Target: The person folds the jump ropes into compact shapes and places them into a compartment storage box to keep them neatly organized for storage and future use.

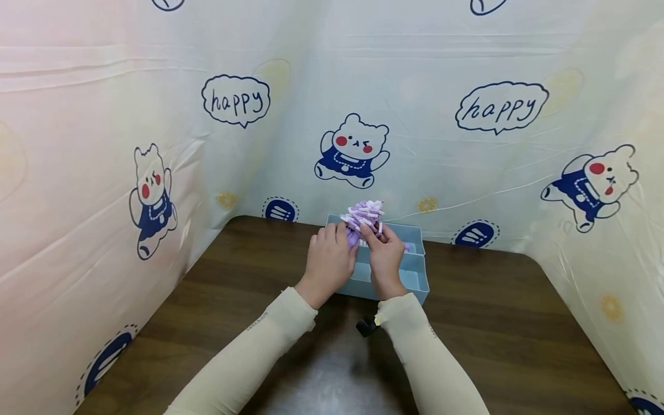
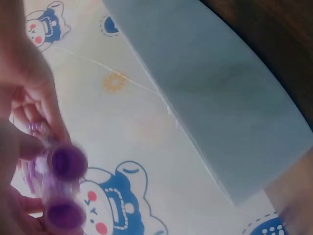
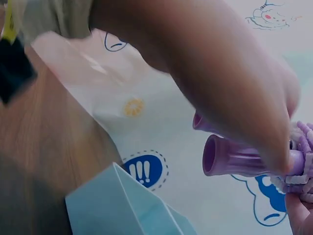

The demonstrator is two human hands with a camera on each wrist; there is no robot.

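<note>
Both hands hold a purple-and-white beaded jump rope (image 1: 365, 213), gathered in a bundle above a light blue box. My left hand (image 1: 327, 256) grips its smooth purple handles (image 3: 230, 157); their hollow flared ends face the camera in the left wrist view. With thumb and fingers, my right hand (image 1: 388, 259) pinches the beaded bundle from the other side. Part of the bundle is hidden behind the fingers. In the right wrist view the beads (image 3: 297, 178) bunch up beside the handles.
The light blue box (image 1: 421, 283) has two compartments and stands near the back of the dark wooden table (image 1: 477, 323). A small purple piece (image 1: 407, 248) shows in its far compartment. Printed cloth (image 1: 415, 167) hangs behind. A black device (image 1: 366, 327) sits by my right cuff.
</note>
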